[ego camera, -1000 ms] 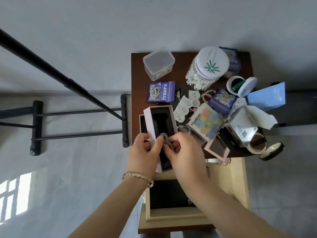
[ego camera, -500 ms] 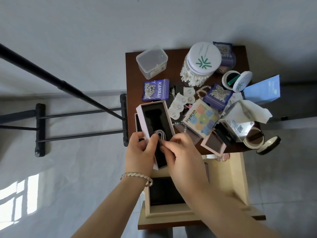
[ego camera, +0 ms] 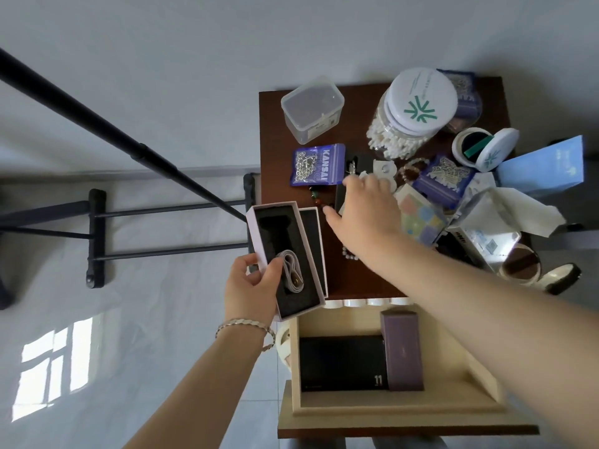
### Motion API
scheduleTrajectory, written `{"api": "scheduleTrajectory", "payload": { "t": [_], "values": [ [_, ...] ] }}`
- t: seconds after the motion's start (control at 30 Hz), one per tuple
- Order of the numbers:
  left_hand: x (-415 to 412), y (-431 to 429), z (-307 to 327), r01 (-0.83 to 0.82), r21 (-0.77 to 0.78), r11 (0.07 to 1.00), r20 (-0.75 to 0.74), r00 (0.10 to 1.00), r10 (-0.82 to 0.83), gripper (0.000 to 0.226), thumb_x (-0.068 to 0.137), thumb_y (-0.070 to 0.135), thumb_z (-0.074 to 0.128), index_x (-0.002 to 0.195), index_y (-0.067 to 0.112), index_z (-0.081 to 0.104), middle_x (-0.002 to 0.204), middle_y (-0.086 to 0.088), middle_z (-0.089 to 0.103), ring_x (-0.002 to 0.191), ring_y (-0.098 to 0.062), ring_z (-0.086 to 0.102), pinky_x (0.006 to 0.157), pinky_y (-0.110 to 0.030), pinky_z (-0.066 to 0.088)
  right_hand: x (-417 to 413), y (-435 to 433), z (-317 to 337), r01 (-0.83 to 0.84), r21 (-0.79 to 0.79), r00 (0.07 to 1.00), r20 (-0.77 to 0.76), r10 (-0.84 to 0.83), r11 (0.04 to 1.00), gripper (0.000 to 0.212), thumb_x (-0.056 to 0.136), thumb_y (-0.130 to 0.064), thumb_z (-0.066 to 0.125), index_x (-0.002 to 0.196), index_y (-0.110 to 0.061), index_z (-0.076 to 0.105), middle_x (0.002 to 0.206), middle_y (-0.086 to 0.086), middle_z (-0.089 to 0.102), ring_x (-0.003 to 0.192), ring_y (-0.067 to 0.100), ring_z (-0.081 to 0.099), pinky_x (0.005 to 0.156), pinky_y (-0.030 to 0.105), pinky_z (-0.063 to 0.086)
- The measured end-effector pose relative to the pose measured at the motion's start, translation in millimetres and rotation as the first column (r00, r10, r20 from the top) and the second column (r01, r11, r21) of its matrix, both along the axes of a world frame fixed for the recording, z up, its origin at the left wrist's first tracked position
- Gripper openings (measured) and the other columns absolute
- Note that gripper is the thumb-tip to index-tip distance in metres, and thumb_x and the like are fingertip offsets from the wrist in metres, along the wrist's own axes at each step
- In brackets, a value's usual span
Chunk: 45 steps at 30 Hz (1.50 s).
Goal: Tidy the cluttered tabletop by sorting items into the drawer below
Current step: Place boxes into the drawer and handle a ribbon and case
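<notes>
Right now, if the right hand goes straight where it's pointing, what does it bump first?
Most likely the small black card just ahead of the right hand, with the purple KANSAI pouch right beside it. How high the hand floats above the table is unclear, so it might pass over.

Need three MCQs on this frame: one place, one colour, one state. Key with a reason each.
1. Where is the purple box? A) on the floor B) in the open drawer C) on a shelf
2. Logo colour on the white jar lid? A) red B) black C) green
3. Grip of the right hand? A) open, fingers spread above the tabletop B) curled round a pen C) pinching a coin
Key: B, it stands in the drawer beside a black box; C, the lid's mark is green; A, fingers straight, nothing held, while the left hand holds the pink box.
</notes>
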<state>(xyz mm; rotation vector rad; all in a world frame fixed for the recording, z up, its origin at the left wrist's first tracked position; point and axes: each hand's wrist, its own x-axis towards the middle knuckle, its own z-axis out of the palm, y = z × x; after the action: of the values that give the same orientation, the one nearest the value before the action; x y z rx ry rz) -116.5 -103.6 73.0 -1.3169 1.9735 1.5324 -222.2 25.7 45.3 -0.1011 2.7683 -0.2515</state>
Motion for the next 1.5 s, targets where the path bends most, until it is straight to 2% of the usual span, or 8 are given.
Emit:
{"api": "scheduleTrajectory", "payload": {
  "t": [0.2, 0.33, 0.5, 0.7, 0.87, 1.0, 1.2, 1.5],
  "values": [
    [-6.3, -7.0, 1.2, -0.035, -0.018, 0.999, 0.002, 0.999, 0.035, 0.03, 0.089, 0.031, 0.057, 0.114, 0.017, 0.048, 0.081, -0.005, 0.067, 0.076, -0.025, 0.065, 0.074, -0.04, 0.055, -22.1, -21.6, -33.9, 0.113, 0.211, 0.977, 0.152, -0.147, 0.971, 0.076, 0.077, -0.034, 0.071, 0.133, -0.007, 0.028, 0.134, 0.019, 0.034, 0.121, 0.032, 0.035, 0.088, 0.036, 0.043],
    [-9.0, -5.5, 4.7, -0.046, 0.017, 0.999, -0.004, 0.999, 0.046, 0.035, 0.089, 0.03, 0.057, 0.118, 0.014, 0.049, 0.093, -0.007, 0.069, 0.086, -0.023, 0.066, 0.078, -0.04, 0.056, -30.1, -3.1, -14.4, 0.321, -0.004, 0.934, 0.168, -0.316, 0.947, 0.06, 0.083, -0.023, 0.066, 0.128, -0.004, 0.031, 0.132, 0.02, 0.04, 0.118, 0.036, 0.045, 0.089, 0.04, 0.043],
    [-11.1, 0.5, 4.6, -0.086, 0.075, 0.993, 0.004, 0.996, 0.086, 0.037, 0.09, 0.027, 0.056, 0.123, 0.011, 0.048, 0.104, -0.011, 0.067, 0.086, -0.023, 0.065, 0.062, -0.028, 0.054, -28.4, 44.4, 7.7, 0.544, -0.245, 0.837, 0.224, -0.499, 0.803, 0.024, 0.09, -0.017, 0.05, 0.107, 0.0, 0.048, 0.087, 0.013, 0.055, 0.078, 0.031, 0.055, 0.051, 0.028, 0.035],
    [-13.0, 12.2, 5.8, -0.032, 0.091, 0.995, 0.034, 0.999, 0.029, 0.041, 0.089, 0.034, 0.055, 0.124, 0.015, 0.048, 0.113, -0.011, 0.064, 0.101, -0.028, 0.063, 0.087, -0.047, 0.053, -0.8, 64.0, 36.4, 0.651, -0.415, 0.759, 0.327, -0.563, 0.636, 0.025, 0.092, -0.016, 0.041, 0.068, -0.009, 0.04, 0.057, 0.002, 0.036, 0.055, 0.02, 0.036, 0.048, 0.028, 0.027],
    [-11.0, 22.3, 10.2, 0.045, 0.129, 0.991, -0.008, 0.999, -0.045, 0.037, 0.088, 0.037, 0.055, 0.117, 0.016, 0.049, 0.099, -0.02, 0.066, 0.092, -0.041, 0.063, 0.08, -0.054, 0.054, 33.2, 51.1, 73.7, 0.718, -0.665, 0.669, 0.576, -0.471, 0.207, 0.013, 0.093, -0.009, 0.046, 0.082, -0.012, 0.051, 0.074, 0.001, 0.055, 0.067, 0.011, 0.054, 0.064, 0.018, 0.048],
    [-3.9, 32.8, 12.1, 0.023, 0.183, 0.983, -0.072, 0.997, -0.01, 0.044, 0.085, 0.049, 0.054, 0.118, 0.021, 0.05, 0.097, -0.013, 0.067, 0.094, -0.035, 0.065, 0.083, -0.055, 0.052, 70.7, 38.7, 71.5, 0.482, -0.736, 0.876, 0.393, -0.28, 0.475, 0.029, 0.092, -0.013, 0.051, 0.11, -0.037, 0.048, 0.098, -0.009, 0.064, 0.09, -0.002, 0.06, 0.079, 0.012, 0.048],
    [-2.8, 41.9, 11.9, -0.114, 0.223, 0.968, -0.093, 0.986, 0.138, 0.04, 0.085, 0.05, 0.055, 0.114, 0.023, 0.053, 0.093, -0.01, 0.068, 0.093, -0.036, 0.065, 0.082, -0.057, 0.052, 99.1, 34.8, 60.2, 0.315, -0.747, 0.947, 0.206, -0.248, 0.585, 0.039, 0.092, -0.018, 0.053, 0.119, -0.043, 0.04, 0.106, -0.039, 0.04, 0.098, -0.035, 0.036, 0.082, -0.007, 0.03],
    [-0.7, 41.6, 12.7, -0.041, 0.248, 0.968, -0.176, 0.981, 0.086, 0.031, 0.091, 0.034, 0.049, 0.119, 0.021, 0.046, 0.072, 0.014, 0.071, 0.07, -0.013, 0.069, 0.077, -0.056, 0.054, 107.3, 27.6, 38.7, 0.08, -0.651, 0.973, -0.114, -0.201, 0.755, 0.045, 0.089, -0.035, 0.049, 0.13, -0.016, 0.051, 0.106, -0.021, 0.046, 0.106, -0.003, 0.038, 0.093, 0.002, 0.03]
  ]
}}
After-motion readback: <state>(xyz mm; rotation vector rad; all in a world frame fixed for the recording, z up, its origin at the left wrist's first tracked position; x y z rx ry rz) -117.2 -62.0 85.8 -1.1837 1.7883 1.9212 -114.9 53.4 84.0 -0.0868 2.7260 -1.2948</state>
